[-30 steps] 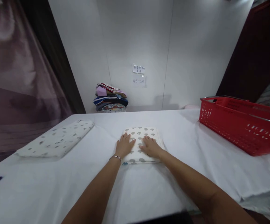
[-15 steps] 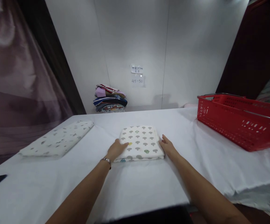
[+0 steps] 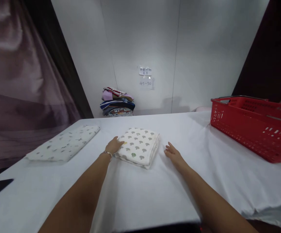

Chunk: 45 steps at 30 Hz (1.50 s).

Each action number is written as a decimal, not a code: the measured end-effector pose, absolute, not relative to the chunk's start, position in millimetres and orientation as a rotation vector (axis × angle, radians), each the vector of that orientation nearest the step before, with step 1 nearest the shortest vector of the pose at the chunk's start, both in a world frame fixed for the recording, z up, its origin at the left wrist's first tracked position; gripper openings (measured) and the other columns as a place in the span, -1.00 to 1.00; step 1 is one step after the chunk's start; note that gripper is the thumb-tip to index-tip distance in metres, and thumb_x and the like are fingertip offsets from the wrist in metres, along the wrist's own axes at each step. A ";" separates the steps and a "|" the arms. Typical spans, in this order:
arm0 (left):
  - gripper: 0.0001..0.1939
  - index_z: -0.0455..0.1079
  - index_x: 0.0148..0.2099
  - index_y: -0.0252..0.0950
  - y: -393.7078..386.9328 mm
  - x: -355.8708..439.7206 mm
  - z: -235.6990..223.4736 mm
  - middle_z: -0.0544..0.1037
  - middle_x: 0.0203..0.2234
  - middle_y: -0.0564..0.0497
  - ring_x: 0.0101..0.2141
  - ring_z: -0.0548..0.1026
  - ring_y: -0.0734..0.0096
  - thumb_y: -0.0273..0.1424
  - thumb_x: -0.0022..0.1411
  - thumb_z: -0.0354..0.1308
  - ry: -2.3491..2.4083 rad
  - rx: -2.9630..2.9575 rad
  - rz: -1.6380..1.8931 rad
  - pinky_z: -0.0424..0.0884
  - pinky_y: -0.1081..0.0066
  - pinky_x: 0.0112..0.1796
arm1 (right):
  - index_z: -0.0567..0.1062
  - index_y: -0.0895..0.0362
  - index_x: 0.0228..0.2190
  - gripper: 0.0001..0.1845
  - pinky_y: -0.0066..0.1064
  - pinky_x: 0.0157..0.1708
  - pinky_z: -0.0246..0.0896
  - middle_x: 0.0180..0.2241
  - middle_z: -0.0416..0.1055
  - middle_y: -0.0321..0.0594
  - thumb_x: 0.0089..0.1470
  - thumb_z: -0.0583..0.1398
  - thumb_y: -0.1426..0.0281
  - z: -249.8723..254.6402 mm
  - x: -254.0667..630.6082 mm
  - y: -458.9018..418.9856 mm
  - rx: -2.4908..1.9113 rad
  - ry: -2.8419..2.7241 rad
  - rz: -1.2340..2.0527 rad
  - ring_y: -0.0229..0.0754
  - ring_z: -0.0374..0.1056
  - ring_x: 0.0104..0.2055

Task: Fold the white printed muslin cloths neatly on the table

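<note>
Cloth [image 3: 139, 145], folded — left hand [image 3: 113, 145] touching edge, grip unclear — right hand [image 3: 174, 156] loosely uncurled, apart.

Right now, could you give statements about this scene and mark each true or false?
1. The left hand touches the mushroom-print cloth. True.
2. The right hand grips that cloth. False: the right hand is apart from it.
3. A bracelet is on the left wrist. True.
4. The red basket stands left of that cloth. False: the red basket stands to its right.
5. The pile of fabrics appears left of the paper signs. True.
</note>
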<state>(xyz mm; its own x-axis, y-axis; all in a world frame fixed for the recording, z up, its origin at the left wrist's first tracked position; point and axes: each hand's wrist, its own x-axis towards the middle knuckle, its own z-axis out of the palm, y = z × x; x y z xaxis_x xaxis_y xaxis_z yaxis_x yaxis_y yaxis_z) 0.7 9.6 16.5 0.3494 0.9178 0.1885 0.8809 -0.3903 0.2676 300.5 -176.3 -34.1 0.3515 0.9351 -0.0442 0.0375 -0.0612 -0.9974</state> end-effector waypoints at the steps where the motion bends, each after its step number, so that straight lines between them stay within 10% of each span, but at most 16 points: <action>1: -0.41 0.14 0.15 -0.56 6.4 1.8 15.5 0.39 0.02 -0.32 0.01 0.35 -0.11 -0.19 0.22 -0.05 1.752 2.429 0.488 0.28 0.14 -0.04 | -0.02 0.06 0.24 -0.15 -0.21 0.07 0.16 0.20 0.11 -0.05 -0.01 0.19 0.22 -35.0 301.4 -175.6 -1.431 -0.950 0.951 -0.07 0.15 0.17; 12: -0.36 0.05 0.27 -0.15 -119.7 43.5 6.0 0.15 0.22 -0.04 0.21 0.08 0.19 -0.29 0.15 0.09 0.744 3.058 0.326 -0.16 0.10 0.21 | 0.05 0.04 0.22 -0.23 -0.18 0.10 0.11 0.11 0.26 -0.10 0.00 0.18 0.29 -38.2 302.5 -173.4 -1.464 -0.997 0.908 -0.11 0.24 0.10; 29: -0.36 0.16 0.19 -0.23 -125.9 67.3 -8.0 0.35 0.08 -0.06 0.12 0.21 0.28 -0.70 0.06 -0.16 1.133 2.967 0.475 0.10 0.13 0.12 | 0.17 0.12 0.18 -0.24 -0.18 0.11 0.12 0.05 0.33 -0.08 -0.05 0.20 0.24 -45.2 303.1 -174.7 -1.473 -1.057 0.816 -0.11 0.28 0.06; 45: -0.30 0.20 0.18 -0.09 -119.3 -19.1 -16.8 0.25 0.17 0.15 0.23 0.02 0.32 -0.68 0.01 -0.12 0.967 3.042 0.386 -0.28 0.09 0.22 | 0.19 0.22 0.16 -0.35 -0.33 -0.25 0.36 0.02 0.33 0.02 0.06 0.11 0.23 2.0 298.3 -130.6 -1.716 -1.025 0.970 -0.09 0.35 -0.08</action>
<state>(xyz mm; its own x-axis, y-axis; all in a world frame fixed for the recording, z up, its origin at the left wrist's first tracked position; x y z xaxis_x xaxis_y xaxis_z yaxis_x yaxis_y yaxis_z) -19.1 -119.3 -16.8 0.7905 0.5595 0.2491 0.5771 -0.8166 0.0025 298.3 -130.6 2.0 0.3517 0.9197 -0.1747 0.2248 -0.2641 -0.9379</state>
